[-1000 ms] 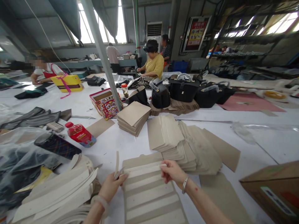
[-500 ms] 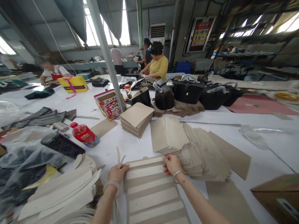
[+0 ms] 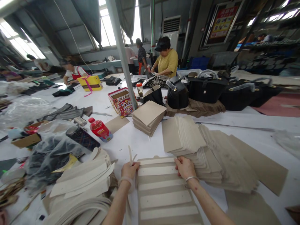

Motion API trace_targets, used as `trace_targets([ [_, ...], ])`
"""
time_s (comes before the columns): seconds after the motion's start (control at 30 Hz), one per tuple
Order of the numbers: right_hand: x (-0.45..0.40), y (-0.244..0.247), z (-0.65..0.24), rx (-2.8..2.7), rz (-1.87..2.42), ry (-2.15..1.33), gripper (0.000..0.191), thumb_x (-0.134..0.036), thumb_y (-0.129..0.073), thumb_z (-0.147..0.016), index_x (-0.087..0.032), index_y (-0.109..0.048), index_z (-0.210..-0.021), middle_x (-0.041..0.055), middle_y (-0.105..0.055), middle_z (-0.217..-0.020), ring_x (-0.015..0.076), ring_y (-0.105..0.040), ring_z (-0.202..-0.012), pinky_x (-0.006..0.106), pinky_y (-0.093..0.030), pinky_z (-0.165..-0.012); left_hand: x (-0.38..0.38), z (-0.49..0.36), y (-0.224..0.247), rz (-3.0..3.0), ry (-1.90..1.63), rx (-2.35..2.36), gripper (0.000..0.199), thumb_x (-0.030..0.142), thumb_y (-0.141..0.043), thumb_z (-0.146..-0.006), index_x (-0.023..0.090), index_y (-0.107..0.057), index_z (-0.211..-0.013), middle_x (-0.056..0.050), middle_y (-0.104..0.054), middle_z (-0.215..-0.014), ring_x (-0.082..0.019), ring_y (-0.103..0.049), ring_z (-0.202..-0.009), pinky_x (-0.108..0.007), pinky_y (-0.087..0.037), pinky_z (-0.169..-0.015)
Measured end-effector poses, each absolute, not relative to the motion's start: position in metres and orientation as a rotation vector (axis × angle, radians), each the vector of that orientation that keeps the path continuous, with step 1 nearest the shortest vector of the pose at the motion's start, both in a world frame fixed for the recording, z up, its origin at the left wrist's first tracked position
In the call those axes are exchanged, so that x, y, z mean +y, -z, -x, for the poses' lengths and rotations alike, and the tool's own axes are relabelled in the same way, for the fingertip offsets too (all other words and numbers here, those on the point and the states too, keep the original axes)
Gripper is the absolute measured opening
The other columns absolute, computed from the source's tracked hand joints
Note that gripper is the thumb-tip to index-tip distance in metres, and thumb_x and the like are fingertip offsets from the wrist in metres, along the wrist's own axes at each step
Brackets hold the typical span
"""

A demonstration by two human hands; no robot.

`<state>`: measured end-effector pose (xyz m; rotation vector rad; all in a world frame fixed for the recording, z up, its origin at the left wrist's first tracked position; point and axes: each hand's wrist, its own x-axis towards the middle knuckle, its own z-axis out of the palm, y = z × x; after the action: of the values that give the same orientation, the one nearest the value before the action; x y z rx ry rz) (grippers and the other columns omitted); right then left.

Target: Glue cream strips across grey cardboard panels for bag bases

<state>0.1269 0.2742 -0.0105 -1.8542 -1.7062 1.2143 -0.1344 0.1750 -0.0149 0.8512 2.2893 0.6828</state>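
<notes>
A beige panel [image 3: 164, 182] with several pale strips across it lies in front of me. My left hand [image 3: 129, 172] is closed at its top left corner, with thin pale strips [image 3: 131, 155] standing up out of the fist. My right hand [image 3: 186, 168] pinches the right end of the top strip [image 3: 157, 161]. Right behind my right hand lies a fanned stack of beige pieces [image 3: 182, 136]. Left of my left hand is a pile of long pale strips [image 3: 82, 176].
Farther back stand a stack of beige sheets [image 3: 148, 115], a red bottle [image 3: 100, 129], a patterned box [image 3: 123, 103], a metal post [image 3: 123, 53] and black bags [image 3: 203, 89]. A person in a yellow top [image 3: 167, 61] works across the table [image 3: 145, 147].
The view has swung to the left, so everything sits farther right. Both hands remain at the top edge of the panel, with the strips still in my left hand.
</notes>
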Motion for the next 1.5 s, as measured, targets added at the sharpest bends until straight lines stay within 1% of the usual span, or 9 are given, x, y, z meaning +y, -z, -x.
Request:
trace_targets([
  [0.13, 0.274, 0.008, -0.126, -1.703, 1.883, -1.199, 0.028, -0.038, -0.043, -0.079, -0.018, -0.057, -0.067, 0.0033, -0.065, -0.056, 0.0113, -0.052, -0.035, 0.02, -0.037, -0.036, 0.174, 0.136, 0.016, -0.85, -0.686, 2.275, 0.028, 0.043, -0.055, -0.07, 0.018, -0.065, -0.061, 0.0, -0.065, -0.06, -0.015, -0.06, -0.066, -0.022, -0.041, -0.059],
  [0.23, 0.273, 0.008, -0.126, -1.7, 1.899, -1.194, 0.028, -0.039, -0.042, -0.079, -0.018, -0.058, -0.068, 0.0029, -0.065, -0.057, 0.0111, -0.052, -0.035, 0.02, -0.036, -0.036, 0.174, 0.136, 0.018, -0.828, -0.686, 2.277, 0.029, 0.044, -0.054, -0.07, 0.018, -0.065, -0.065, -0.001, -0.065, -0.061, -0.016, -0.061, -0.067, -0.022, -0.041, -0.061],
  [0.47, 0.27, 0.013, -0.127, -1.793, 1.889, -1.011, 0.03, -0.04, -0.042, -0.079, -0.02, -0.06, -0.066, 0.0027, -0.065, -0.057, 0.0133, -0.058, -0.046, 0.021, -0.038, -0.046, 0.173, 0.135, 0.019, -0.765, -0.668, 2.287, 0.035, 0.05, -0.054, -0.069, 0.018, -0.067, -0.076, -0.001, -0.067, -0.065, -0.017, -0.062, -0.068, -0.023, -0.043, -0.06],
  [0.6, 0.267, 0.011, -0.125, -1.795, 1.913, -0.935, 0.031, -0.04, -0.041, -0.08, -0.02, -0.062, -0.07, 0.0034, -0.066, -0.059, 0.0139, -0.059, -0.051, 0.021, -0.037, -0.048, 0.173, 0.137, 0.016, -0.755, -0.627, 2.275, 0.037, 0.053, -0.053, -0.068, 0.02, -0.067, -0.078, -0.002, -0.068, -0.068, -0.02, -0.062, -0.072, -0.025, -0.043, -0.064],
  [0.77, 0.265, 0.009, -0.123, -1.783, 1.954, -0.882, 0.032, -0.04, -0.041, -0.081, -0.019, -0.063, -0.071, 0.0059, -0.068, -0.067, 0.0133, -0.059, -0.053, 0.02, -0.037, -0.048, 0.173, 0.139, 0.012, -0.766, -0.563, 2.284, 0.037, 0.055, -0.051, -0.068, 0.023, -0.066, -0.077, -0.002, -0.069, -0.071, -0.021, -0.063, -0.076, -0.027, -0.044, -0.066],
  [1.07, 0.263, 0.007, -0.122, -1.786, 1.952, -0.842, 0.03, -0.038, -0.042, -0.081, -0.019, -0.063, -0.071, 0.0062, -0.068, -0.068, 0.0146, -0.059, -0.056, 0.022, -0.037, -0.052, 0.173, 0.138, 0.01, -0.772, -0.557, 2.258, 0.035, 0.053, -0.05, -0.07, 0.022, -0.065, -0.079, -0.001, -0.068, -0.071, -0.02, -0.062, -0.078, -0.025, -0.044, -0.067],
  [1.23, 0.263, 0.005, -0.122, -1.819, 1.958, -0.819, 0.029, -0.038, -0.043, -0.08, -0.02, -0.063, -0.071, 0.0072, -0.068, -0.069, 0.0158, -0.06, -0.061, 0.022, -0.037, -0.056, 0.172, 0.135, 0.008, -0.762, -0.667, 2.23, 0.034, 0.049, -0.053, -0.069, 0.019, -0.066, -0.077, -0.002, -0.068, -0.068, -0.02, -0.062, -0.074, -0.027, -0.044, -0.065],
  [1.33, 0.266, 0.007, -0.123, -1.828, 1.975, -0.848, 0.029, -0.039, -0.044, -0.079, -0.019, -0.064, -0.073, 0.008, -0.068, -0.07, 0.0162, -0.06, -0.06, 0.023, -0.037, -0.055, 0.171, 0.132, 0.011, -0.772, -0.719, 2.232, 0.029, 0.044, -0.055, -0.069, 0.018, -0.067, -0.074, -0.002, -0.067, -0.066, -0.017, -0.062, -0.07, -0.024, -0.043, -0.062],
  [1.5, 0.27, 0.011, -0.124, -1.85, 1.984, -0.926, 0.031, -0.039, -0.042, -0.079, -0.019, -0.066, -0.074, 0.0067, -0.068, -0.067, 0.0159, -0.06, -0.057, 0.023, -0.037, -0.053, 0.171, 0.133, 0.021, -0.74, -0.759, 2.283, 0.028, 0.043, -0.057, -0.069, 0.017, -0.067, -0.073, -0.002, -0.067, -0.064, -0.015, -0.061, -0.065, -0.022, -0.043, -0.058],
])
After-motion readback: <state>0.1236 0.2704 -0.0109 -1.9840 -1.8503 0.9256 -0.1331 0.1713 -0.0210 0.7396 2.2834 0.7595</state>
